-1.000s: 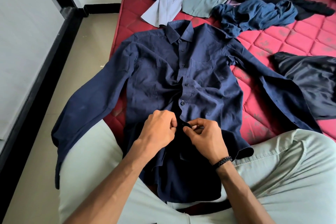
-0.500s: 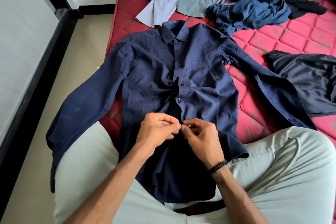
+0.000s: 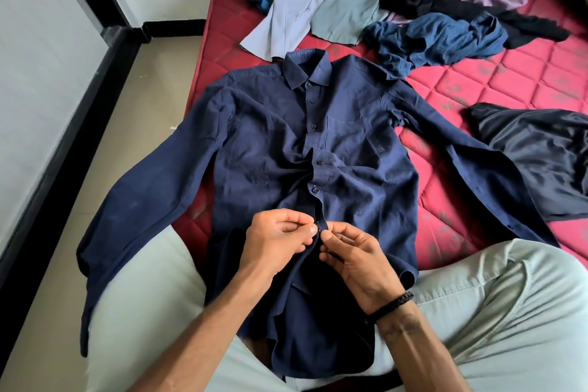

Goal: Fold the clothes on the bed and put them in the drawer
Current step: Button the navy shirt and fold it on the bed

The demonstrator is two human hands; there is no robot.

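red quilted mattress [image 3: 496, 79] beside a pale tiled floor [image 3: 133, 111], with a heap of unfolded clothes [image 3: 397, 0] at the far end. laid flat in front, collar away: a navy shirt [image 3: 264, 143], sleeves spread to either side, hem draped over the lap. off to the right, apart from it, a black satin garment [image 3: 541, 159].

left hand [image 3: 273, 242] pinching the left edge of the placket [image 3: 318, 229]; right hand [image 3: 353, 251] pinching the right edge, fingertips of both almost touching over a low button. neither hand spread or idle. from the look of it, buttoning in progress: five buttons above appear fastened, the stretch below the hands hanging loose.

to do this step well, probably:
- hold the buttonhole edge taut with one thumb, tilt the button edge-on, then push through rather than tug.
- keep the two plackets level first; the bunched creases around the middle button [image 3: 319, 162] hint at fabric pulled off line.
- check the right hole gets the right button, or the hem ends up uneven.
- smooth the front flat afterwards, before any turning over or folding.

no drawer in view; folding itself not yet begun, and the heap untouched.
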